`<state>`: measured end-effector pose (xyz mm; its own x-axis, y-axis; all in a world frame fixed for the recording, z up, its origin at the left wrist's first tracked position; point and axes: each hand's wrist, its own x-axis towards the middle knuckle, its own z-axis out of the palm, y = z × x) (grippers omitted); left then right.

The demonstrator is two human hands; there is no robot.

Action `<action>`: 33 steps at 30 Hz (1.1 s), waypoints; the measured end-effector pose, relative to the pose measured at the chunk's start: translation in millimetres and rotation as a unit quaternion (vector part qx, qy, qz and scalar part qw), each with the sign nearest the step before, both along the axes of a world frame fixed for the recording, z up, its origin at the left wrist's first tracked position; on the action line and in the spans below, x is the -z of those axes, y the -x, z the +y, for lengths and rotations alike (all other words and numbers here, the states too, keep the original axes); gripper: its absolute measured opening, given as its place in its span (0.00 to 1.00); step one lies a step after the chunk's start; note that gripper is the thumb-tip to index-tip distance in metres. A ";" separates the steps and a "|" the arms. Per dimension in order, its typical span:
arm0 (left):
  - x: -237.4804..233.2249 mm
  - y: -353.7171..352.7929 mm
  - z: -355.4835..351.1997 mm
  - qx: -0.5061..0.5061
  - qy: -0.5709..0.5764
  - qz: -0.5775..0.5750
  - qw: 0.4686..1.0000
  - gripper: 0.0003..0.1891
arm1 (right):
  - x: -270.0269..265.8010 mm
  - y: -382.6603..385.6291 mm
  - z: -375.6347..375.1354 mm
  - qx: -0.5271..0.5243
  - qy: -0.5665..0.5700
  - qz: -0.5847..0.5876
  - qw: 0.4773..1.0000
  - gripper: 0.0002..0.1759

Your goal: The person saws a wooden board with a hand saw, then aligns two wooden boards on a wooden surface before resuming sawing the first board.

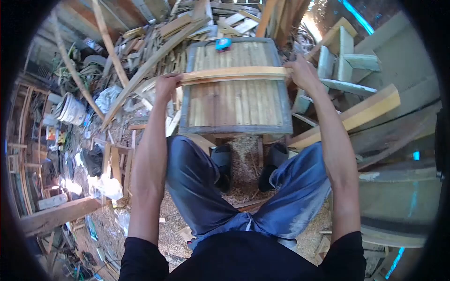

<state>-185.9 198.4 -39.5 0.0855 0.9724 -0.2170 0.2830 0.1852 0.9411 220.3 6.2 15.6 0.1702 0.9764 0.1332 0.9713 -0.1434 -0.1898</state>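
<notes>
Across a low worktop (234, 110) of wooden slats in a dark frame, holding a long wooden strip (234, 72) by both ends, crosswise and a little beyond the middle. Left grip (168, 85) closed around the left end, beside the frame's left edge; right grip (303, 72) grasping the opposite end, just past the right edge. Lengthwise along the strip, a darker line; impossible to tell whether one piece or two laid together. Also unclear whether resting on the slats or held just above. Near the far edge of the worktop, apart from the strip, a blue tape measure (223, 44). At the near side, knees bent and spread, wearing a black shirt (248, 257), blue trousers (197, 182) and dark footwear (222, 161), with feet close to the worktop on ground strewn with wood shavings (244, 152). Behind the worktop and spilling leftward, a jumbled heap of scrap wood (176, 28). Farther left, a tilted, whitish bucket (72, 110), and near it a crumpled pale bundle (109, 98). To the right, a thick plank (370, 110) at a slant, and beyond it, several pale boards (346, 47) joined together.
</notes>
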 end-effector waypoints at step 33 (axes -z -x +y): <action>-5.2 -8.5 -4.2 -0.018 0.024 0.018 0.999 0.11 | 4.4 5.1 1.0 -0.031 -0.008 -0.062 0.998 0.22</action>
